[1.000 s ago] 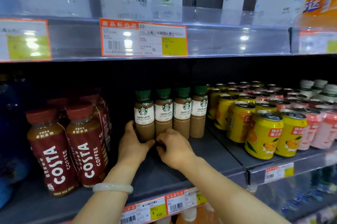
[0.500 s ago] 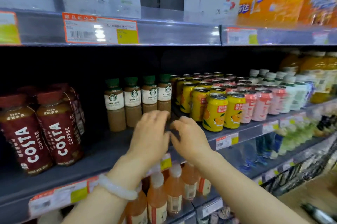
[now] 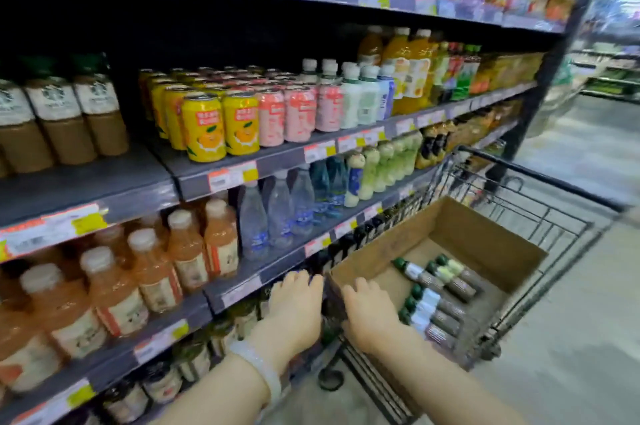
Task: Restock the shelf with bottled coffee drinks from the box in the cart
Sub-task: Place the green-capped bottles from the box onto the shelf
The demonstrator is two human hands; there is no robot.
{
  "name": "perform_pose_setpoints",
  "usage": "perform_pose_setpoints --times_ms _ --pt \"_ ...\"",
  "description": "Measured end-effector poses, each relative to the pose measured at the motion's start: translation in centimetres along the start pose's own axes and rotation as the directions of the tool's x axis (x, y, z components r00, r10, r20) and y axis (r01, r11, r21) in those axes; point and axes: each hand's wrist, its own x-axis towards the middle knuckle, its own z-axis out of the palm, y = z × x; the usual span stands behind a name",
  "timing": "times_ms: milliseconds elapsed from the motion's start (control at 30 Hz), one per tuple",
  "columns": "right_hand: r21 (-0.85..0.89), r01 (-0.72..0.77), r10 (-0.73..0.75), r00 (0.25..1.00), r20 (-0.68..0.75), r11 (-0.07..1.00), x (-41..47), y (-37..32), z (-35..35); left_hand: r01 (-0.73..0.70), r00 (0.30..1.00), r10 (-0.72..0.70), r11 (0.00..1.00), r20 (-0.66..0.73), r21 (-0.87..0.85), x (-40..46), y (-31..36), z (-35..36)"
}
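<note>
A brown cardboard box [image 3: 485, 234] sits in a wire shopping cart [image 3: 540, 217] at the lower right. Several green-capped coffee bottles [image 3: 433, 300] lie flat inside it. My left hand [image 3: 294, 307] hovers just left of the box's near corner, fingers relaxed and empty, a pale bracelet on the wrist. My right hand [image 3: 370, 310] reaches over the box's near edge, also empty, a short way from the bottles. Matching coffee bottles [image 3: 69, 120] stand upright on the dark shelf [image 3: 86, 189] at the far left.
Yellow and pink cans [image 3: 242, 120] and white bottles fill the shelf beside the coffee. Peach drinks [image 3: 149, 272] and clear water bottles [image 3: 277, 213] stand on lower shelves. The aisle floor [image 3: 571, 355] stretches right of the cart.
Both hands have left the shelf row of coffee bottles and dropped down to the right toward the box. The view swung right and down, bringing the cart into sight.
</note>
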Motion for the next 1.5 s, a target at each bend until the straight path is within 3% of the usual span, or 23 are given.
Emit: perform_pose_setpoints --times_ms 233,600,933,1133,1267,1367,1500 --pt "0.056 -0.129 0.126 0.991 0.049 0.99 -4.0 9.9 4.1 -0.091 0.986 0.094 0.996 0.14 -0.027 1.9 10.0 3.8" --pt "0.109 -0.25 0.231 0.959 0.161 0.962 0.6 19.5 7.2 -0.109 0.969 0.117 0.993 0.216 -0.047 11.3 15.3 7.7" --pt "0.112 -0.253 0.205 0.922 0.327 0.961 9.1 25.4 9.8 0.06 0.928 -0.01 0.991 0.371 -0.124 20.0 14.5 11.9" --pt "0.116 -0.256 0.175 0.867 0.467 0.96 12.0 27.7 13.6 0.214 0.855 -0.098 0.961 0.509 -0.175 23.1 14.8 15.4" --pt "0.144 -0.239 0.112 0.802 0.587 0.96 13.9 29.7 17.2 0.376 0.813 -0.173 0.885 0.556 -0.274 24.4 16.1 19.3" --pt "0.161 -0.137 0.001 0.764 0.645 0.977 15.1 31.1 19.7 0.514 0.735 -0.25 0.812 0.63 -0.277 24.7 17.4 22.5" --pt "0.139 0.019 -0.118 0.647 0.753 0.99 15.7 31.7 24.4 0.695 0.621 -0.371 0.667 0.69 -0.267 25.3 18.8 26.5"
